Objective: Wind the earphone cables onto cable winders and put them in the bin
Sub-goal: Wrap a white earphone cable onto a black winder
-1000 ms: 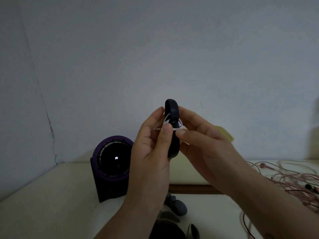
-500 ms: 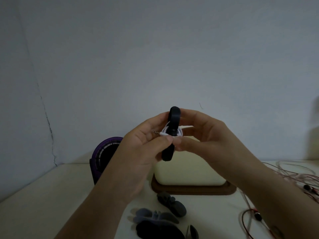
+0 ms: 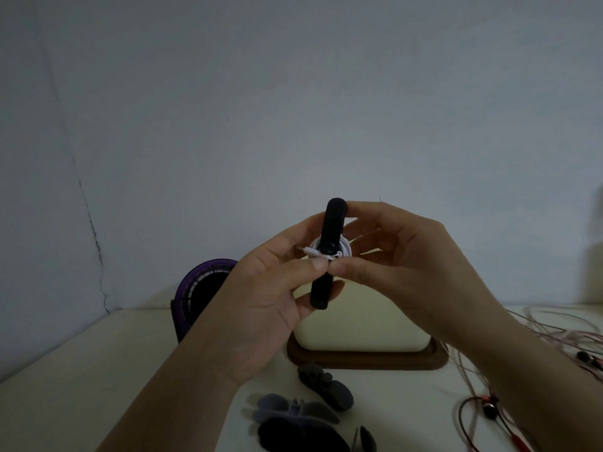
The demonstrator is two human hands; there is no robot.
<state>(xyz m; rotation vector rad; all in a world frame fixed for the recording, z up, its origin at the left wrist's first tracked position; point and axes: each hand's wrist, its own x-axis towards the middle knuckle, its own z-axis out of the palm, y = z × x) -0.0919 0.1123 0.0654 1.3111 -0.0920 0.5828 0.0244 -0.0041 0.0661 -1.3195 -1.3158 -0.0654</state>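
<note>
I hold a black cable winder (image 3: 333,220) upright in front of me, above the cream bin (image 3: 359,324). A white earphone cable (image 3: 346,248) is coiled round its middle, and its jack plug pokes out to the left. My left hand (image 3: 270,305) grips the winder's lower half, thumb pressing the cable end. My right hand (image 3: 401,265) pinches the winder's top and the cable end beside that thumb.
The bin stands on a brown wooden tray (image 3: 365,360). A purple-rimmed round device (image 3: 202,288) sits at the left. Several dark spare winders (image 3: 306,415) lie on the table near me. Pink earphone cables (image 3: 561,334) and a red one (image 3: 483,409) sprawl at the right.
The view has tilted down, revealing the bin and more table. Both hands keep hold of the winder; the white jack plug now shows at its left side.
</note>
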